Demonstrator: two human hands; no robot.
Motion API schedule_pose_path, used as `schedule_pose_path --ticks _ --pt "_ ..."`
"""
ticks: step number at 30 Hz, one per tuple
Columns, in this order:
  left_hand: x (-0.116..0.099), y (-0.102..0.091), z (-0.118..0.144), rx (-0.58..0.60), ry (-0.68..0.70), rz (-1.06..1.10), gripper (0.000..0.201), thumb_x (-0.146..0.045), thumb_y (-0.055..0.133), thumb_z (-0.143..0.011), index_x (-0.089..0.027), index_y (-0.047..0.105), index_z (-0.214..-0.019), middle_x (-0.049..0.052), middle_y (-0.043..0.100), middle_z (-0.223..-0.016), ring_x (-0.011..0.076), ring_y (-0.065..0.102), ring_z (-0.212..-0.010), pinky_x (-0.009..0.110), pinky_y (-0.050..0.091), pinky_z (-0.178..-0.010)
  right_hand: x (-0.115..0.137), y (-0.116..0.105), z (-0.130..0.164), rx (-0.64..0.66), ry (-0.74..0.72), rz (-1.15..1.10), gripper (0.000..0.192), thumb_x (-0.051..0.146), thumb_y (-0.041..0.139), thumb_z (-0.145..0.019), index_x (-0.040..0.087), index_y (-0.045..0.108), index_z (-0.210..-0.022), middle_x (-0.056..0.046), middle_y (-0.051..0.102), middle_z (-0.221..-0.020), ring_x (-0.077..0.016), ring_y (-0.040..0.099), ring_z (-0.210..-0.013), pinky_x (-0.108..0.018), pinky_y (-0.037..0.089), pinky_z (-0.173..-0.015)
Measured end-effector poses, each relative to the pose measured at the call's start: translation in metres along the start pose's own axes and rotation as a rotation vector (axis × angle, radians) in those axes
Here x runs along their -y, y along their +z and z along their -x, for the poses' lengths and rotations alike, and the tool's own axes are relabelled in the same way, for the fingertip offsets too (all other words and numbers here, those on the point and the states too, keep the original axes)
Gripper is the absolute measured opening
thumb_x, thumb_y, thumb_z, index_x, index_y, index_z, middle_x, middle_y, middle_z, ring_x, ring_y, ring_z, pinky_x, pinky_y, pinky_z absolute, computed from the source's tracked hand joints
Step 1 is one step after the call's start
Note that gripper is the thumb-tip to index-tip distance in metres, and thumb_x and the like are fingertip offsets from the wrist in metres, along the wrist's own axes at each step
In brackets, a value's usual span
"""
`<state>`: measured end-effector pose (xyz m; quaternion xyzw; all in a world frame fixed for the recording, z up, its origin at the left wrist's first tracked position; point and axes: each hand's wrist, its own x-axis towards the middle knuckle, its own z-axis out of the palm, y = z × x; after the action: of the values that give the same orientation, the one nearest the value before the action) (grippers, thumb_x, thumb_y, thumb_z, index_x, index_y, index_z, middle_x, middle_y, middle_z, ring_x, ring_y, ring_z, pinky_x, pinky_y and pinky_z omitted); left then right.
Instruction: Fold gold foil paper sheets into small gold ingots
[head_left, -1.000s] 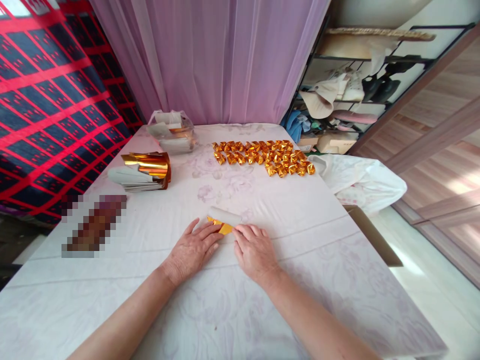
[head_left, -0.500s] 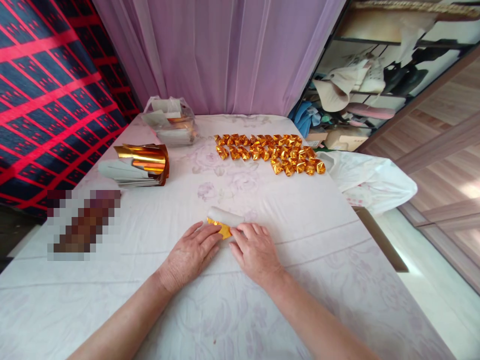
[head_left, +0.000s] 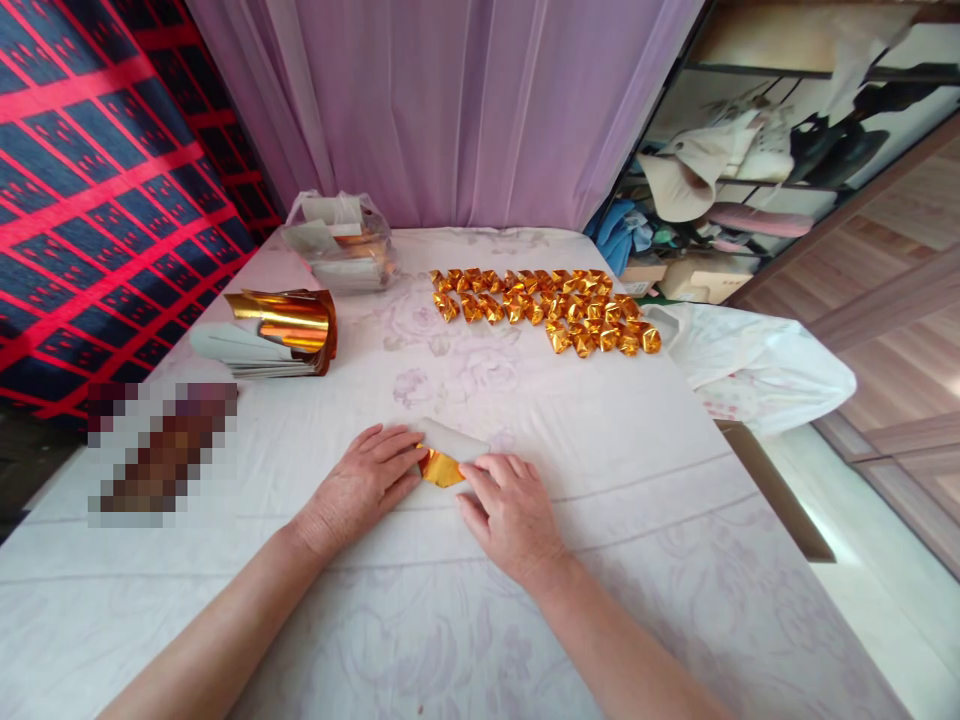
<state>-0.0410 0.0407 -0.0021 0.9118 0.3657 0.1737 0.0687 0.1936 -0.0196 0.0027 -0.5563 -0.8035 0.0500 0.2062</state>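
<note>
A small sheet of gold foil paper (head_left: 442,462), white on its back, lies partly folded on the white flowered tablecloth (head_left: 600,450). My left hand (head_left: 360,485) rests flat at its left side, fingertips on the paper. My right hand (head_left: 510,505) presses its right side, fingers curled over the fold. Several folded gold paper ingots (head_left: 547,305) lie in rows farther back on the table.
A curled stack of gold and white foil sheets (head_left: 274,335) lies at the left. A plastic bag of more sheets (head_left: 341,245) sits at the back. A white cloth bag (head_left: 757,365) hangs off the right edge, near a cluttered shelf (head_left: 720,190).
My left hand slid a little left and back along the paper. My right hand shifted slightly, and more gold foil shows between my hands. The view tilted slightly.
</note>
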Motion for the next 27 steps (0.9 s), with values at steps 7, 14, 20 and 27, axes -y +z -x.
schedule_pose_path --ticks 7,14,20,27 --pt "-0.006 -0.004 -0.006 -0.012 -0.005 0.026 0.026 -0.033 0.051 -0.096 -0.026 0.068 -0.114 0.005 0.069 -0.107 0.02 0.064 -0.098 0.048 0.042 -0.105 -0.004 0.001 -0.001 0.016 -0.005 -0.023 0.026 0.028 0.066 -0.085 0.021 0.065 -0.111 -0.007 0.063 -0.102 -0.0237 0.056 -0.095 -0.039 0.043 -0.083" --pt "-0.024 -0.003 0.007 -0.063 -0.057 0.012 0.027 -0.04 0.058 -0.092 -0.022 0.069 -0.108 0.006 0.068 -0.102 0.0232 0.06 -0.095 0.044 0.047 -0.093 -0.01 -0.006 -0.001 0.067 -0.052 -0.089 0.029 0.029 0.068 -0.084 0.022 0.064 -0.112 -0.008 0.062 -0.106 -0.0243 0.055 -0.098 -0.04 0.044 -0.086" --pt "-0.029 -0.003 0.005 -0.086 -0.052 -0.019 0.025 -0.041 0.056 -0.094 -0.022 0.069 -0.102 0.005 0.068 -0.094 0.0219 0.06 -0.087 0.044 0.047 -0.088 -0.01 -0.003 -0.002 0.067 -0.054 -0.068 0.024 0.032 0.066 -0.086 0.022 0.065 -0.108 -0.007 0.063 -0.103 -0.0232 0.056 -0.095 -0.039 0.044 -0.083" --pt "-0.029 -0.004 0.004 -0.077 -0.004 -0.095 0.027 -0.039 0.051 -0.097 -0.02 0.069 -0.103 0.005 0.067 -0.094 0.0211 0.058 -0.087 0.045 0.046 -0.091 -0.011 0.0 -0.002 0.046 -0.094 -0.006 0.023 0.037 0.058 -0.093 0.022 0.066 -0.109 -0.007 0.064 -0.1 -0.0218 0.056 -0.092 -0.037 0.042 -0.082"
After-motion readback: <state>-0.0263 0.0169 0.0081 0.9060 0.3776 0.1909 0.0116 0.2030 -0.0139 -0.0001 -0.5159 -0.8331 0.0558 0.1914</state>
